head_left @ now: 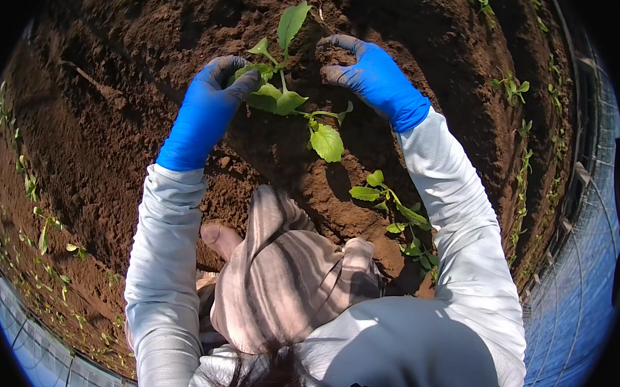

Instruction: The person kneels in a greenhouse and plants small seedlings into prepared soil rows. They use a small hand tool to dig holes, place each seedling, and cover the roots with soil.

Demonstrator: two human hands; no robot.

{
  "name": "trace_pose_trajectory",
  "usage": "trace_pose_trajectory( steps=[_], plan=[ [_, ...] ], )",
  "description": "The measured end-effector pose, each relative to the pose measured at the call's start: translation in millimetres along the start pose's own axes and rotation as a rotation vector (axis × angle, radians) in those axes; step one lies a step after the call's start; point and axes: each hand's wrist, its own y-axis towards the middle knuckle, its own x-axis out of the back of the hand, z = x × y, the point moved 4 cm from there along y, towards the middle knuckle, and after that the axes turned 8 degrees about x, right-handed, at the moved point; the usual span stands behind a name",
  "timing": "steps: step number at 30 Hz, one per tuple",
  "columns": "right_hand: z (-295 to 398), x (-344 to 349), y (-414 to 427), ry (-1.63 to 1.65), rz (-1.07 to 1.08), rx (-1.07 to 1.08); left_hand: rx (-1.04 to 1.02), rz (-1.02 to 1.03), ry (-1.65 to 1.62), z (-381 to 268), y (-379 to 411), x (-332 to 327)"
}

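My left hand [213,98], in a soil-dusted blue glove, has its thumb and fingers around a leaf of a green leafy seedling [277,96]. The seedling stands between both hands, with broad toothed leaves and pale stems; its base is hidden by the leaves. Across from it, my right hand [369,71], gloved the same way, hovers at the brown soil [131,144]. Its thumb and fingers are apart, fingertips coated with dirt, and I see nothing held in them. Just nearer to me grows another small seedling [327,141] with a yellow-green leaf.
More seedlings [388,195] continue toward me, beside my right forearm. Other planted rows run along the left [32,187] and right [524,158]. Striped cloth [282,277] covers my lap close to the soil. Blue-tinted sheeting with a frame [587,233] borders the right side.
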Motion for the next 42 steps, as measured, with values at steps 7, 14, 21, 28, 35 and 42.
trace_pose_trajectory(
  steps=[7, 14, 21, 28, 35, 42],
  plan=[
    [46.9, -35.4, 26.1, -0.602, 0.157, 0.308, 0.040, 0.044, -0.015, 4.6, -3.2, 4.8],
    [29.2, -29.4, 22.1, -0.792, 0.253, 0.377, -0.025, 0.078, 0.017, -1.7, -5.3, 3.0],
    [13.9, -26.8, 13.4, -0.470, -0.063, 0.570, -0.028, 0.127, 0.052, -1.1, -2.7, -1.4],
    [25.5, -40.7, 34.2, -0.572, 0.009, 0.615, 0.015, 0.079, 0.065, -2.5, -3.5, -1.1],
    [21.0, -23.2, 0.5, -0.439, -0.014, 0.423, 0.013, 0.025, 0.021, 3.9, 5.4, 3.4],
    [27.4, -33.7, -10.0, -0.309, -0.126, 0.355, 0.017, -0.062, 0.089, 4.4, 8.3, 5.5]
  ],
)
